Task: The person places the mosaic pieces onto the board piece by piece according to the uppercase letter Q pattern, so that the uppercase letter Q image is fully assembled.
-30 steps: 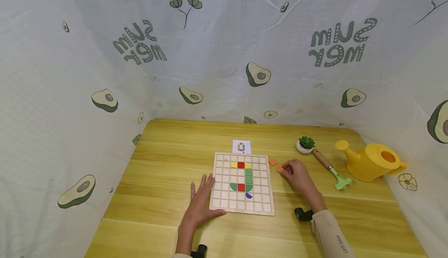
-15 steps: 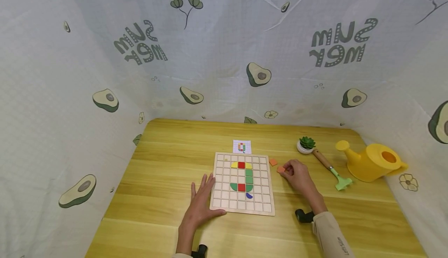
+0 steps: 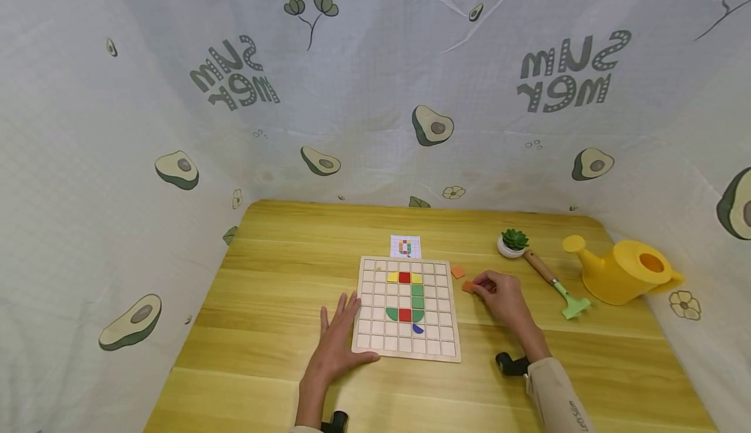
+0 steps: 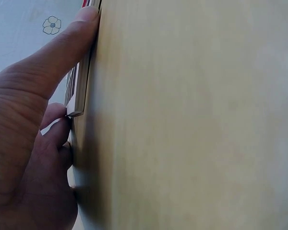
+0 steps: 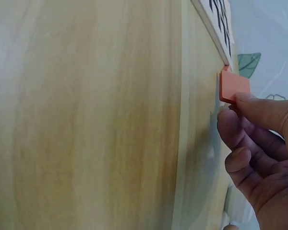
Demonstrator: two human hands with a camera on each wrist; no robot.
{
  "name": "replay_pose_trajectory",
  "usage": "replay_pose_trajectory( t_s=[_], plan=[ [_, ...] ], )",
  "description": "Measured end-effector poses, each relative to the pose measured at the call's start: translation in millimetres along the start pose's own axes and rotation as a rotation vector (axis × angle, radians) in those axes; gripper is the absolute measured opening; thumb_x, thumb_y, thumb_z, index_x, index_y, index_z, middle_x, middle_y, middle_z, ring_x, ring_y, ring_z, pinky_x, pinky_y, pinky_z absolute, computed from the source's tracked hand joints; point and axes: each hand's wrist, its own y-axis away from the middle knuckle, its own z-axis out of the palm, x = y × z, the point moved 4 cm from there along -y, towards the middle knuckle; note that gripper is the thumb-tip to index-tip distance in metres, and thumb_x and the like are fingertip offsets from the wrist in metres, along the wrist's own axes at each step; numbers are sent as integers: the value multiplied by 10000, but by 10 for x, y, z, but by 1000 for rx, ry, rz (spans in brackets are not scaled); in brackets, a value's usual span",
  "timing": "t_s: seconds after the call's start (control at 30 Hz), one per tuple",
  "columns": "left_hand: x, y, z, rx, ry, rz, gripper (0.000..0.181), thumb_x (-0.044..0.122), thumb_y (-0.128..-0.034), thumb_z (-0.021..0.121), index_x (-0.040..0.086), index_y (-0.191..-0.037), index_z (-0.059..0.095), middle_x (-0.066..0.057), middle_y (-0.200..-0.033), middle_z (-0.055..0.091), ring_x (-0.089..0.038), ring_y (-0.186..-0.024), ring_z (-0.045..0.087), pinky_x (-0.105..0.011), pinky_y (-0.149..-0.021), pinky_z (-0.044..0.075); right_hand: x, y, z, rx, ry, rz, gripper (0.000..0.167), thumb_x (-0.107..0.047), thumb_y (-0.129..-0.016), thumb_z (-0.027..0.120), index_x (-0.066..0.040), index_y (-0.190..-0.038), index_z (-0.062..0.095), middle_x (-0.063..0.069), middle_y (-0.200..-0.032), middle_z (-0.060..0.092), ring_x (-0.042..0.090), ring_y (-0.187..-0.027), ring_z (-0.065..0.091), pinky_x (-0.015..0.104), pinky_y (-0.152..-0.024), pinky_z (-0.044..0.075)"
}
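A wooden grid board [image 3: 375,342] lies on the table with red, yellow and green pieces forming a ring that has a gap on its left side. One blue piece [image 3: 418,328] sits below the ring. My left hand [image 3: 336,345] steadies the board's near left corner, fingers straight along the left edge and thumb at the front edge. To the right of the board, my right hand [image 3: 503,297] pinches an orange square tile [image 5: 234,86] between thumb and fingers, just off the table. Another orange tile [image 3: 457,272] lies beside the board's upper right corner.
Behind the board lies a pattern card [image 3: 405,246]. At the right stand a small potted succulent [image 3: 513,241], a green hand rake with a wooden handle [image 3: 554,281] and a yellow watering can [image 3: 622,273]. A printed curtain [image 3: 364,94] closes off the table's back and sides.
The orange tile in my right hand has tilted slightly and shifted a little. The left hand and the board have stayed put.
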Motion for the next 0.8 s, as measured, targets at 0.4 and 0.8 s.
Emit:
replay_pose_trajectory(
  t_s=[0.4,0.8],
  plan=[
    [-5,-13,-11,-25,3,-27,1219,329,-713,1022,24,-1679,343,-96,-1781,262,-347,-1675,97,-645,-1311,-127,-152,-7,105,-38,-146,-15,60,13,-991,745,52,-1002,789,111,-843,781,213,-672,730,204,-592,576],
    [-4,-10,-7,-20,-10,-18,1215,330,-715,1017,29,-1680,343,-103,-1780,259,-357,-1672,103,-662,-1306,-114,-420,-42,346,-100,-174,-33,70,-4,-995,744,50,-973,782,59,-761,729,145,-641,643,201,-573,531]
  ],
)
